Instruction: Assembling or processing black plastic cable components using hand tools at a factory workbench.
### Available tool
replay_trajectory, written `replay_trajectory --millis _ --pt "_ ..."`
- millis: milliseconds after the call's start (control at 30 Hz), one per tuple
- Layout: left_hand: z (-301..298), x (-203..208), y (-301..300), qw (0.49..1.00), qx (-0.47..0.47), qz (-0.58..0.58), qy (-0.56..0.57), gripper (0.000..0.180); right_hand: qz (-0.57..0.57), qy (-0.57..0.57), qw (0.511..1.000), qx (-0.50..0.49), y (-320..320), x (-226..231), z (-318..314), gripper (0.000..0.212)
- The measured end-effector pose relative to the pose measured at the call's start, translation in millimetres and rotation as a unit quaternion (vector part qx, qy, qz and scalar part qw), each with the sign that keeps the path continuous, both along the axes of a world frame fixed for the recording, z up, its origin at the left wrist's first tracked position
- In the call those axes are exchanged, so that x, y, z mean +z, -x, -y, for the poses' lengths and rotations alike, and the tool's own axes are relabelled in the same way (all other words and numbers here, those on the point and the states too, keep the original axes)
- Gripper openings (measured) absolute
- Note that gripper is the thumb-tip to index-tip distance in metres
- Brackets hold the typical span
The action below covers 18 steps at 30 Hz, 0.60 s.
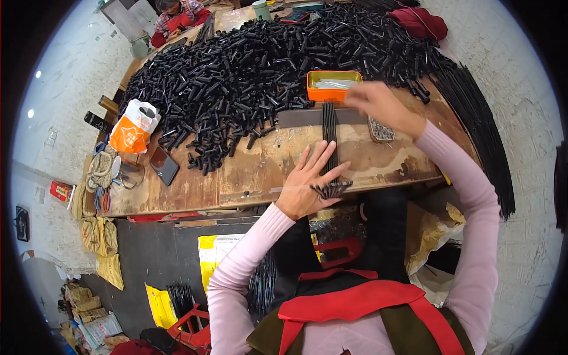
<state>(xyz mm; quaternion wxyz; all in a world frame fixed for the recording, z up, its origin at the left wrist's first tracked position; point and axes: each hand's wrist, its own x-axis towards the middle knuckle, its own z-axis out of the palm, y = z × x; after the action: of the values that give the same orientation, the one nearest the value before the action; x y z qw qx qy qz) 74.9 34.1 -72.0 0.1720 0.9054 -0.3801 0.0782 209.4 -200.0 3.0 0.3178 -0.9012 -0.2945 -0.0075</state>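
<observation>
My left hand [310,180] lies with its fingers spread over a bundle of thin black rods [329,127] at the table's near edge. The near ends of the rods fan out below my palm. Their far ends rest across a flat grey-brown strip [299,118]. My right hand [381,106] is raised to the right of the rods' far ends, blurred, and its fingertips cannot be made out. Beyond it stands an orange tin [334,94] with clear, thin pieces inside. A small tray of tiny metal parts [380,130] sits just below my right wrist.
A wide heap of black tubular pieces [236,77] covers the far table. Long black rods [479,136] hang over the right edge. To the left are a white and orange bag [135,127], a dark phone [164,165] and gloves [100,171]. Another person [177,18] sits at the far left.
</observation>
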Motion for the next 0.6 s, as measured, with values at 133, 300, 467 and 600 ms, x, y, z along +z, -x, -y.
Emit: replay_trajectory --millis 133,300,467,600 --pt "1.4 7.2 -0.8 0.999 0.001 -0.021 -0.031 0.075 0.265 0.092 0.960 0.004 -89.1 -25.1 -11.9 0.016" --pt "0.8 -7.4 -5.8 0.998 0.010 0.042 -0.045 0.083 0.121 0.280 0.951 -0.043 -114.4 -40.6 -26.2 0.017" --pt "0.9 1.9 -4.9 0.999 0.013 0.025 -0.031 0.078 0.197 0.187 0.961 -0.043 -77.3 -28.3 -28.1 0.018" --pt "0.0 -0.4 -4.2 1.000 0.016 0.001 -0.024 0.080 0.157 0.093 0.981 0.071 -44.2 -44.4 -34.1 0.016"
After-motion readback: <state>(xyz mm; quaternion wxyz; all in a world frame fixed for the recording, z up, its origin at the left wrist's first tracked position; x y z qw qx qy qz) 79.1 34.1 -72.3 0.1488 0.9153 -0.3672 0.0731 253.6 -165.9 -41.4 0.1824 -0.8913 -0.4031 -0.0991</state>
